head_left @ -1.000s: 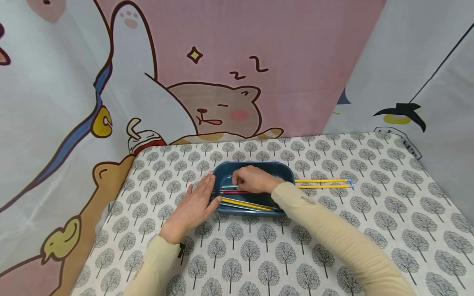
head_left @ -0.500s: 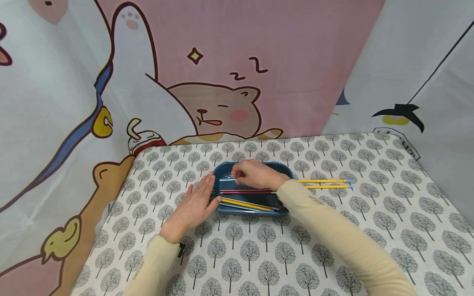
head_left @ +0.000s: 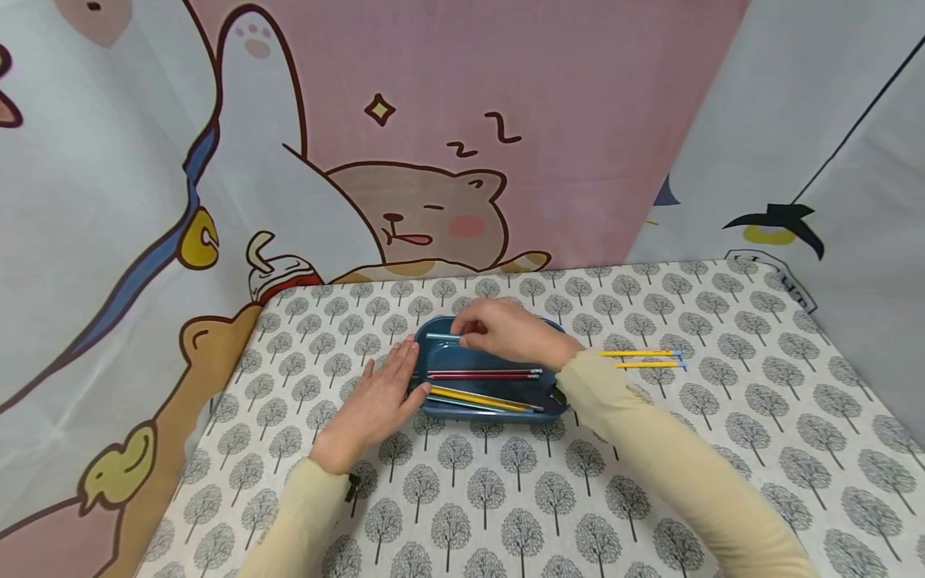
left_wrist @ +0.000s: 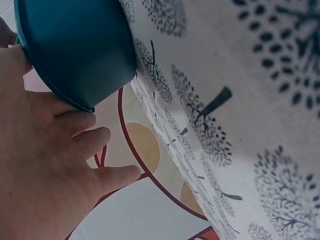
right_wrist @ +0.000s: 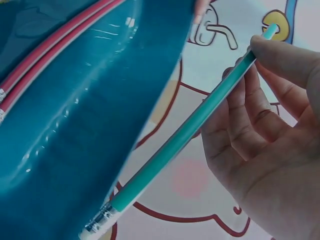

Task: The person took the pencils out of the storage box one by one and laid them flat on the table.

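Observation:
My right hand (head_left: 502, 331) pinches a teal pencil (right_wrist: 175, 145) between thumb and fingers. In the right wrist view its metal-banded eraser end points down-left, and the pencil overlaps the rim of the dark blue tray (right_wrist: 100, 115). My left hand (head_left: 379, 401) rests with straight fingers on the tray's left rim, seen from outside in the left wrist view. Two red pencils (head_left: 484, 374) lie side by side across the middle of the tray. Along its near side lie yellow pencils (head_left: 480, 398), with a bluish pencil (head_left: 462, 404) beside them.
Two yellow pencils (head_left: 650, 364) with blue ends lie on the tree-print tablecloth (head_left: 520, 490) right of the tray, partly hidden by my right forearm. A pink cartoon curtain (head_left: 578, 136) hangs behind the table.
My right hand has lifted the teal pencil from beside the red pencils and moved it toward the tray's far rim. The red pencils now show fully. The left hand has stayed in place.

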Demonstrator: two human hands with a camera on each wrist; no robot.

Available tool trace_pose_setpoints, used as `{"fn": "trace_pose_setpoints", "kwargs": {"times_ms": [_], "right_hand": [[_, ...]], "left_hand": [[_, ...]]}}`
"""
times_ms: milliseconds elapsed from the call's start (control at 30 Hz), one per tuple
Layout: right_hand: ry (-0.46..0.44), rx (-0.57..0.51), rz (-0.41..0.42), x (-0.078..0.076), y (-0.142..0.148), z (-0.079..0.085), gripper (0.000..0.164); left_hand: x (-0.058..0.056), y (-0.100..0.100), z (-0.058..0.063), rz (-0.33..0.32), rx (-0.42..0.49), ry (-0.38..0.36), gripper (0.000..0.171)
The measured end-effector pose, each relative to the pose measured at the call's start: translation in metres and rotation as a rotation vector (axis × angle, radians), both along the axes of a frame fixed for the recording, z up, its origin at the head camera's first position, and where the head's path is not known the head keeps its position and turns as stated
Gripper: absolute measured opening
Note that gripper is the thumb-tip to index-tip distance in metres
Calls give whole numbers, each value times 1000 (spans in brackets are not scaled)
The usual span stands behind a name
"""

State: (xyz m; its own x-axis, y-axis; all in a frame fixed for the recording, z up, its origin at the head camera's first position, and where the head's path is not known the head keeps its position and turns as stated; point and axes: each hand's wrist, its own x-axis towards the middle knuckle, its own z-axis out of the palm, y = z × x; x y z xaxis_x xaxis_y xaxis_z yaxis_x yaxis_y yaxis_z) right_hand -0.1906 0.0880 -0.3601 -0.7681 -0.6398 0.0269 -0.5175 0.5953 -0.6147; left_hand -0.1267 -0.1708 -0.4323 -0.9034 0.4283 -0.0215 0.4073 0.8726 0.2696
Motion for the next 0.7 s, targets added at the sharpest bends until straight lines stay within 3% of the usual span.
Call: {"fn": "trace_pose_setpoints", "kwargs": {"times_ms": [333, 700], "right_hand": [[58, -73, 2, 10, 13, 11, 16], [107, -61, -30, 22, 29, 19, 14]], "left_hand": [[-1, 0, 0, 3, 8, 10, 74], [1, -2, 1, -9, 12, 8, 74]]}}
